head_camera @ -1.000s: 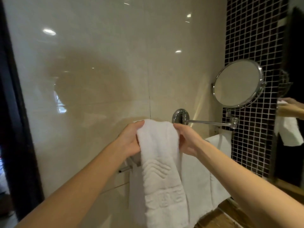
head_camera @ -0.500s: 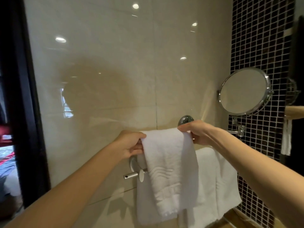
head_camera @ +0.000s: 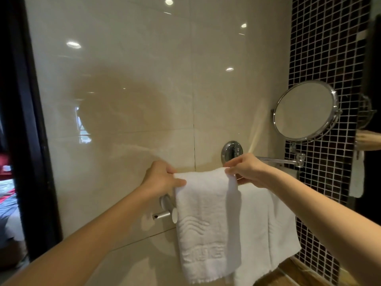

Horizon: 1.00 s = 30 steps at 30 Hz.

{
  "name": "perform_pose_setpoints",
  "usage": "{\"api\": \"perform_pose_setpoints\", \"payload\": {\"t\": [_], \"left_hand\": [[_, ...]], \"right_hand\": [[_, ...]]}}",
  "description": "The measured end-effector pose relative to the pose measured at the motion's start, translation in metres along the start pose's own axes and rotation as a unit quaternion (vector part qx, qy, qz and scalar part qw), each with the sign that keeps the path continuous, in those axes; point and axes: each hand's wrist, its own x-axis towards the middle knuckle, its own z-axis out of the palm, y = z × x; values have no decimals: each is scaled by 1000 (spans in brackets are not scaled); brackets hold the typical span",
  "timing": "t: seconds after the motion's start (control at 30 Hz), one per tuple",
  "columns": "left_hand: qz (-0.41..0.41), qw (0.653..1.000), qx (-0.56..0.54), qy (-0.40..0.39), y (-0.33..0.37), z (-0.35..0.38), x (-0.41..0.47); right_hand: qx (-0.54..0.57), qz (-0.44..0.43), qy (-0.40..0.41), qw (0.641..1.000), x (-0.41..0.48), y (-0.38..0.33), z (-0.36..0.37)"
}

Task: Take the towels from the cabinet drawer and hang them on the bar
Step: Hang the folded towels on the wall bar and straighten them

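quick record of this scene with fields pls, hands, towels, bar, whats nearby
left hand: grips the top left corner of the front towel
right hand: pinches its top right corner
front towel: white, folded, hanging down at the bar; whether it rests on the bar is hidden
second towel: white, hanging behind it, to the right
bar: chrome, left end showing by the beige tiled wall
nearby: round mirror on a swing arm, upper right
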Motion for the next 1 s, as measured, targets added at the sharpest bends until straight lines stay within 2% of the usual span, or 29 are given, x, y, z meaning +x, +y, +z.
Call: {"api": "perform_pose_setpoints", "payload": {"t": [0.2, 0.3, 0.5, 0.77, 0.9, 1.0], "left_hand": [[50, 978, 204, 15, -4, 10, -18], [64, 962, 264, 15, -4, 18, -24], [87, 948, 306, 14, -16, 23, -26], [139, 923, 360, -6, -31, 33, -21], [182, 929, 321, -16, -38, 39, -17], [210, 920, 329, -25, -39, 45, -16]], "right_hand": [[-97, -30, -12, 995, -7, 21, 5], [-114, -31, -16, 993, -9, 35, 11], [-175, -77, 7, 981, -10, 49, 24], [-326, -183, 46, 926, -20, 49, 38], [-369, -243, 4, 897, -21, 45, 47], [-415, -280, -37, 865, -26, 41, 57]]}}
